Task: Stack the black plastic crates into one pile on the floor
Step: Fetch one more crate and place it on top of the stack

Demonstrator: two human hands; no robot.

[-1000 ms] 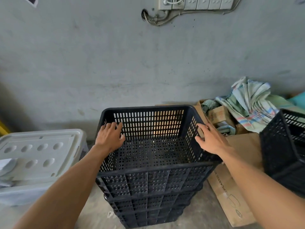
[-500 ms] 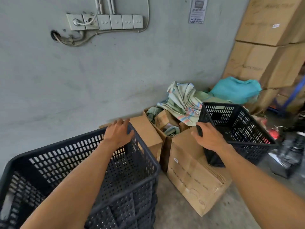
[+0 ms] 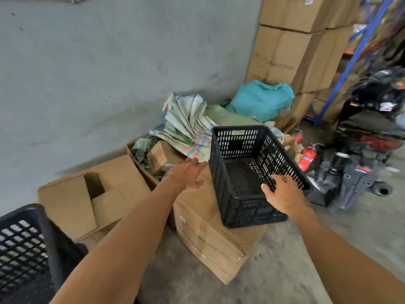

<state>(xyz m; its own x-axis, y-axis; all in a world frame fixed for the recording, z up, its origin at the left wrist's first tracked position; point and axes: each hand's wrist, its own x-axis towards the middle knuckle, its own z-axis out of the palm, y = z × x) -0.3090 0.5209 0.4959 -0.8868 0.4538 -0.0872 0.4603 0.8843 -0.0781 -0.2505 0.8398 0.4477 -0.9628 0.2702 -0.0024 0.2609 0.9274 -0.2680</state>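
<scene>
At the far left stands the stacked pile of black crates [image 3: 24, 249] on the floor. My left hand [image 3: 188, 173] reaches out with fingers straight, holding nothing, just beside the single black crate [image 3: 247, 172]. That crate sits tilted on a cardboard box [image 3: 210, 242]. My right hand [image 3: 283, 194] rests on its near right rim, fingers loosely bent.

Two black crates [image 3: 252, 172] [image 3: 24, 249], two hands [image 3: 188, 174] [image 3: 285, 194], one scooter [image 3: 368, 150].
</scene>
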